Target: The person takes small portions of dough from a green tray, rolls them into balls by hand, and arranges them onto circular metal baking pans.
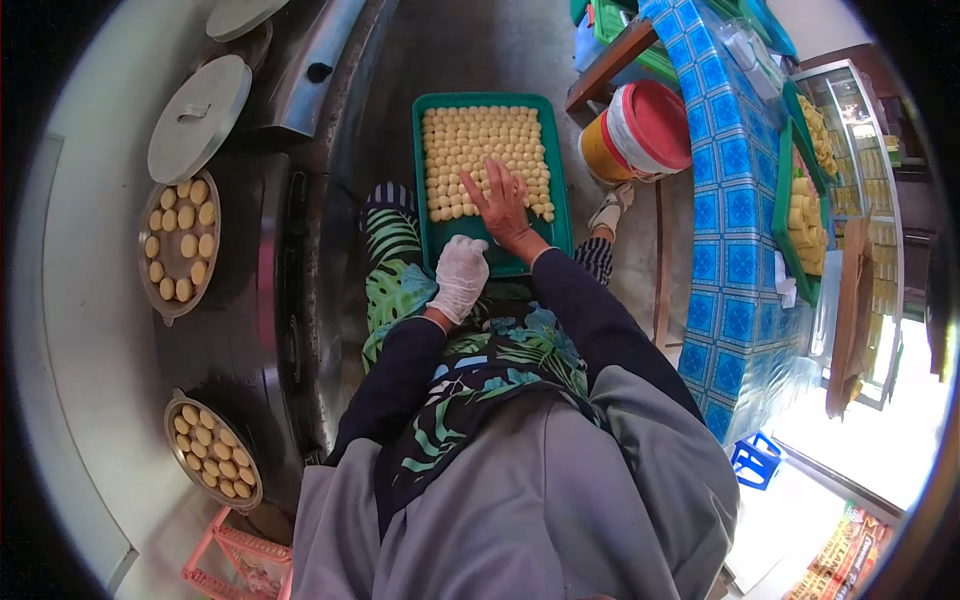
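Note:
A green rectangular tray (427,140) rests on my lap, packed with rows of small pale yellow dough balls (478,140). My right hand (503,205), bare, lies flat with its fingers spread on the dough balls at the tray's near right part. My left hand (460,277) wears a white glove and rests loosely curled at the tray's near edge, with nothing visible in it. My patterned skirt and dark sleeves fill the lower middle.
At the left, two round pans (178,245) (212,452) hold yellow dough balls on a dark stove top, with a round metal lid (198,118) beyond. A yellow bucket with a red lid (635,135) stands right of the tray. A blue tiled counter (730,210) carries more green trays.

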The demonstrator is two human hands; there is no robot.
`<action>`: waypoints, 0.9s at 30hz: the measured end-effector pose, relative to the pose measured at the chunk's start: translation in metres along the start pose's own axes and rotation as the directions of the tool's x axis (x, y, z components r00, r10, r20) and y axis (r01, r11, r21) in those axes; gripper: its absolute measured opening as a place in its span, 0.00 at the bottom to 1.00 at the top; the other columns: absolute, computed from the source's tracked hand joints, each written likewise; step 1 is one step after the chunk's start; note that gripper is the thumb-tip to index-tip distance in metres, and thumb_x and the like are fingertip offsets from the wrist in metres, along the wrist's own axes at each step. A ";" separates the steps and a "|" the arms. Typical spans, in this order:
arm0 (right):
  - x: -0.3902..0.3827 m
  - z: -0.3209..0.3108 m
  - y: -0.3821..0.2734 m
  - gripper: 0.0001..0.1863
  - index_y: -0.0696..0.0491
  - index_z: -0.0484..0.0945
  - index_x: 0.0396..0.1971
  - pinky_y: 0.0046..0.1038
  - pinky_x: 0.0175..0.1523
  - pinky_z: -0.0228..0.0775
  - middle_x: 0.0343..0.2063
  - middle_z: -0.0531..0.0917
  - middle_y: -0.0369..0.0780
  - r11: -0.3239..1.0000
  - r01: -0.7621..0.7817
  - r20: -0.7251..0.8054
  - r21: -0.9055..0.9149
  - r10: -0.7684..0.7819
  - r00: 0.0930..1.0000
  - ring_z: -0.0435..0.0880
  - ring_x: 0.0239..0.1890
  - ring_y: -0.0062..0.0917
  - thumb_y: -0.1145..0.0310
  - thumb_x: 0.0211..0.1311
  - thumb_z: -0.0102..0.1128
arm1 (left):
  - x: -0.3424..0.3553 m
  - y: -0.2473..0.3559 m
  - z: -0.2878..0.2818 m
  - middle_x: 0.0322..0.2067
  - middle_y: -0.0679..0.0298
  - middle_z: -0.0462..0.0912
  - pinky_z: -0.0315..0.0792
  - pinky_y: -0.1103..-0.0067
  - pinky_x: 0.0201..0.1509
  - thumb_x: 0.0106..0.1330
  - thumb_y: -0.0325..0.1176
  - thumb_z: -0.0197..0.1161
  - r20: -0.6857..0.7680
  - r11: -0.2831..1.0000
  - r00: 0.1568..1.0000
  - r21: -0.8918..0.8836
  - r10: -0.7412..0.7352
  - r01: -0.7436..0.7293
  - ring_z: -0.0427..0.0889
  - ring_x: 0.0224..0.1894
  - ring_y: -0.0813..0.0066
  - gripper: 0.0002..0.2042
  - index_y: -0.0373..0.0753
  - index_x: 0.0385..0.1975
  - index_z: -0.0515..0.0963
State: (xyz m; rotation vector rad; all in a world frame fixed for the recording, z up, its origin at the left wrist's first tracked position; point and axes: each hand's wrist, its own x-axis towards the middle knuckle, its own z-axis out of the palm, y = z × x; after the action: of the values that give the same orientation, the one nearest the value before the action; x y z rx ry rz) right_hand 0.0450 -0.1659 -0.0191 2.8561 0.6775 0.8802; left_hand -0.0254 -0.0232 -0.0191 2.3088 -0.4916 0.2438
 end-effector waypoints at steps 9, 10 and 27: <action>-0.068 -0.048 0.016 0.21 0.45 0.79 0.47 0.41 0.45 0.63 0.38 0.74 0.45 0.929 -0.263 0.461 0.259 0.120 0.879 0.70 0.45 0.39 0.76 0.50 0.55 | 0.007 0.013 0.004 0.58 0.60 0.72 0.48 0.42 0.64 0.65 0.49 0.55 0.246 0.923 0.955 0.304 0.163 -0.236 0.51 0.68 0.36 0.26 0.39 0.59 0.71; -0.066 -0.052 0.010 0.21 0.44 0.78 0.47 0.41 0.44 0.64 0.35 0.73 0.44 0.973 -0.178 0.402 0.150 0.104 0.910 0.69 0.45 0.39 0.74 0.50 0.57 | 0.006 0.010 0.004 0.60 0.63 0.70 0.42 0.40 0.66 0.66 0.57 0.50 0.286 0.925 0.952 0.322 0.108 -0.202 0.46 0.70 0.37 0.31 0.41 0.61 0.70; -0.041 -0.180 0.094 0.18 0.51 0.81 0.41 0.37 0.47 0.67 0.39 0.77 0.42 0.799 -0.403 0.009 0.446 0.446 0.895 0.74 0.45 0.37 0.78 0.48 0.53 | 0.011 0.009 -0.007 0.68 0.71 0.59 0.42 0.40 0.66 0.70 0.56 0.45 0.463 0.827 0.876 0.434 0.136 -0.358 0.48 0.69 0.36 0.28 0.48 0.65 0.65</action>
State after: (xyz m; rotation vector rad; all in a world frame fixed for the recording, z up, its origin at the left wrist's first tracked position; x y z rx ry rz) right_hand -0.0479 -0.2783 0.1284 3.4813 0.2503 1.0368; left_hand -0.0197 -0.0265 -0.0050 2.8284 -1.0673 -0.0048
